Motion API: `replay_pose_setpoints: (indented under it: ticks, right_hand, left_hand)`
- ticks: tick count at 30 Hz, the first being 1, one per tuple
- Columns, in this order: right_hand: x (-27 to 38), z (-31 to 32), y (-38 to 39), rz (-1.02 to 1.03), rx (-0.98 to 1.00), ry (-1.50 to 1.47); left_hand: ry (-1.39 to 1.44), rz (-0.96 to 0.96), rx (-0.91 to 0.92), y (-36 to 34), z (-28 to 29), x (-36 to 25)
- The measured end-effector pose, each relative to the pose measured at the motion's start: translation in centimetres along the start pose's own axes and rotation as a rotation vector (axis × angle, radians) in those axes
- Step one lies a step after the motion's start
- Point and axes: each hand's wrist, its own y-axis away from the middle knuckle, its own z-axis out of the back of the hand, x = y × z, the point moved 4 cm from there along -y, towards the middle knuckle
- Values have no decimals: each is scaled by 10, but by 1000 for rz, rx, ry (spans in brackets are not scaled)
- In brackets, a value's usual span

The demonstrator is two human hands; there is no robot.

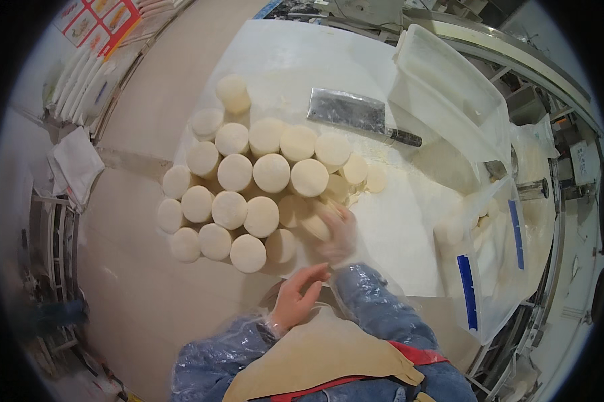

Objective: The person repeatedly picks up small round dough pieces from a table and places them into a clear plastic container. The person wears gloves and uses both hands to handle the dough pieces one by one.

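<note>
Many pale, round, flat-topped dough-like pieces (271, 173) stand close together on a white board (295, 60). Blurred by motion, my right hand (337, 234) is at a leaning pale piece (313, 224) on the group's near right side; its grip cannot be made out. My left hand (296, 295) hovers by the board's near edge, fingers stretched and thumb apart, holding nothing. Thin pale discs and scraps (355, 177) lie beyond the right hand. Clear plastic sleeves cover both forearms.
A cleaver (347, 110) with a dark handle lies at the board's far side. To the right are a translucent plastic bin (449, 87) and another clear bin (489, 268) with blue strips, pale pieces inside. White bags (81, 80) are stacked at the far left.
</note>
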Motion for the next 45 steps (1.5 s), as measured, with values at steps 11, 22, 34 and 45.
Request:
replay_pose_setpoints:
  ticks: [11,22,34,45]
  right_hand:
    - [10,13,-1,-20,24,35]
    - [17,102,76,-575,-36,-796]
    - [-211,420,143,-1042,-709,-785]
    - [-257,410,87,-871,-708,-642]
  left_hand:
    - [27,57,-52,-3,-2,2]
    - [644,352,35,-72,-112,1]
    - [-600,-513,164,-148,-295,-60]
    - [-612,-571,123,-137,-254,-45]
